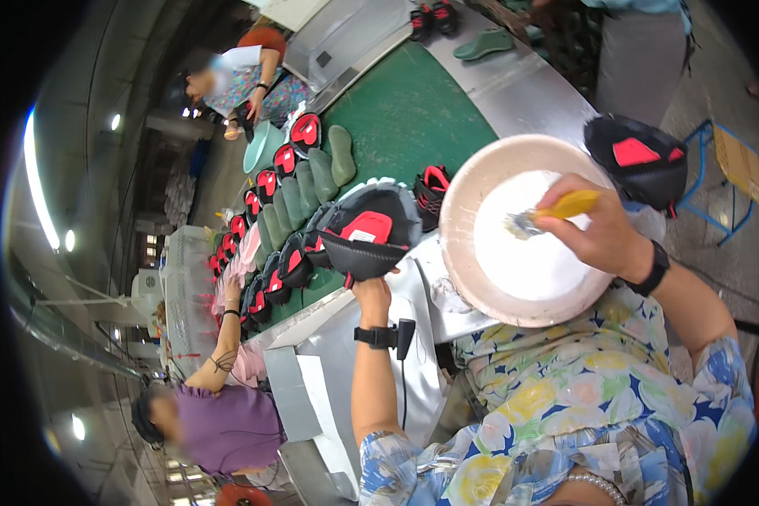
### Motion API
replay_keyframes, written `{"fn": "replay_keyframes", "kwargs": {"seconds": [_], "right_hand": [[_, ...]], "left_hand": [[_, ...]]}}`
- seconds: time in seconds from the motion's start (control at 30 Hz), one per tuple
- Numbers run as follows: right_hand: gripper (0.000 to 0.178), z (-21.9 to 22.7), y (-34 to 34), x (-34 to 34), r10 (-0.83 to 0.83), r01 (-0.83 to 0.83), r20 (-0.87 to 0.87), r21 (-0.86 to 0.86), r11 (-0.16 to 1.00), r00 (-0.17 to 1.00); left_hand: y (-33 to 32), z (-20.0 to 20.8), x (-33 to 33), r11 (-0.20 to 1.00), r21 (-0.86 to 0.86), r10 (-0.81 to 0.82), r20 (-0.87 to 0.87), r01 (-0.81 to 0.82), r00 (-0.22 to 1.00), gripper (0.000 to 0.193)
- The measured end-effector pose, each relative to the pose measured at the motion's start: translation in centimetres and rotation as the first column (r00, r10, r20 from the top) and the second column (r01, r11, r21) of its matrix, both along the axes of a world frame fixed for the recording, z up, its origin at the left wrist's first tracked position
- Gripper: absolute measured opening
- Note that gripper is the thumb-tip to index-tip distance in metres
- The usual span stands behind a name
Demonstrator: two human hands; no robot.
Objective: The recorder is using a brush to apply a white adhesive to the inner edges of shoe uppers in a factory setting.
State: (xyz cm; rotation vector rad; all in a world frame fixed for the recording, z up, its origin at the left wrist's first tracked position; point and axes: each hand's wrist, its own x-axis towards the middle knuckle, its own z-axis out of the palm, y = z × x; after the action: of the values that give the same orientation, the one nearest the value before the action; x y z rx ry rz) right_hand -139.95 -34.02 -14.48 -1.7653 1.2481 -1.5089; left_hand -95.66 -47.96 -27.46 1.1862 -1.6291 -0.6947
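Observation:
My left hand (371,291) grips a black shoe upper (364,260) from below, its open underside with a red insole board turned up. The fingers are mostly hidden under the upper. In my right hand (597,226) is a brush with a yellow handle (575,203), closed in the fingers. Its bristles point down over white liquid (519,266) in a wide beige basin (460,253); whether they touch the liquid I cannot tell. Another black upper with a red insole (635,152) lies past the basin's right rim. A black-and-red shoe (431,198) sits between the held upper and the basin.
A green conveyor belt (409,101) carries rows of uppers and green shoe lasts (321,174). One last (483,45) lies on the metal ledge. A co-worker in purple (228,426) reaches to the belt; another sits beyond a mint basin (264,145). A stool (738,162) stands right.

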Motion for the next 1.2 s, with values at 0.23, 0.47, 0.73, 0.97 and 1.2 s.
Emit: {"fn": "replay_keyframes", "kwargs": {"seconds": [0.23, 0.47, 0.73, 0.97, 1.2], "right_hand": [[0.018, -2.3, 1.5, -1.9, -0.048, 0.048, -0.005, 0.235, 0.971, 0.999], [0.019, -2.5, 0.8, -2.0, -0.036, 0.045, -0.032, 0.368, 0.929, 0.999], [0.018, -2.3, -0.4, -3.8, 0.061, 0.017, -0.158, 0.448, 0.894, 0.986], [0.021, -2.3, -0.6, -3.2, 0.196, -0.099, -0.205, 0.407, 0.908, 0.959], [0.022, -3.6, 1.4, -3.7, 0.254, -0.113, -0.269, 0.446, 0.888, 0.929]], "left_hand": [[-9.6, -3.4, -3.8, 0.836, 0.508, 0.329, -0.767, 0.207, 0.551, 0.019], [-16.1, -9.9, -6.7, 0.816, 0.519, 0.336, -0.786, 0.257, 0.519, 0.031], [-14.0, -9.0, -5.8, 0.784, -0.052, 0.595, 0.347, -0.618, 0.725, 0.029], [-11.6, -4.6, -18.7, 0.937, 0.016, 0.215, 0.763, -0.35, 0.609, 0.056], [-17.7, -6.8, -16.4, 0.98, 0.167, -0.047, 0.732, -0.112, 0.68, 0.041]]}}
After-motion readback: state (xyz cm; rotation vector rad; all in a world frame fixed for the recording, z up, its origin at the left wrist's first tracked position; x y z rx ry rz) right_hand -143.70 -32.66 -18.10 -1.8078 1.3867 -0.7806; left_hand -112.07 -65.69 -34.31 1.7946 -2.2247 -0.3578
